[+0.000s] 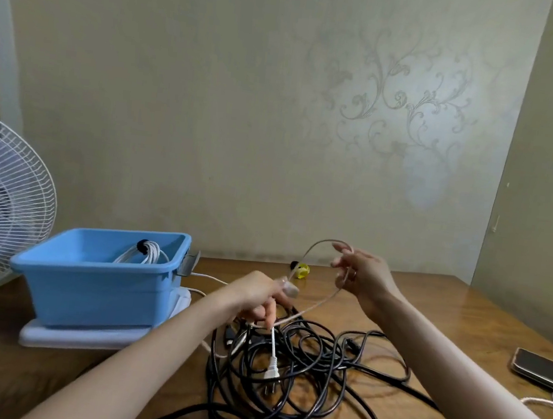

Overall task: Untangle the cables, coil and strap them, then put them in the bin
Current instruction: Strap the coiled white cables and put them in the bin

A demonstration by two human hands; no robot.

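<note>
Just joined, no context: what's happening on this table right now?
A person is sorting cables at a wooden table. Both hands hold one white cable lifted in a loop: the left hand grips it near its plug end, which dangles over a tangled pile of black cables, and the right hand holds the loop up. One coiled white cable, strapped, already lies in the blue bin. The black pile is not yet untangled.

At centre frame, the left hand (260,297) pinches a white cable (312,304) whose plug (272,372) dangles over tangled black cables (300,377) on the table (430,302). The right hand (362,276) lifts its loop. At left, a blue bin (93,292) holds a strapped white coil (146,253).
</note>
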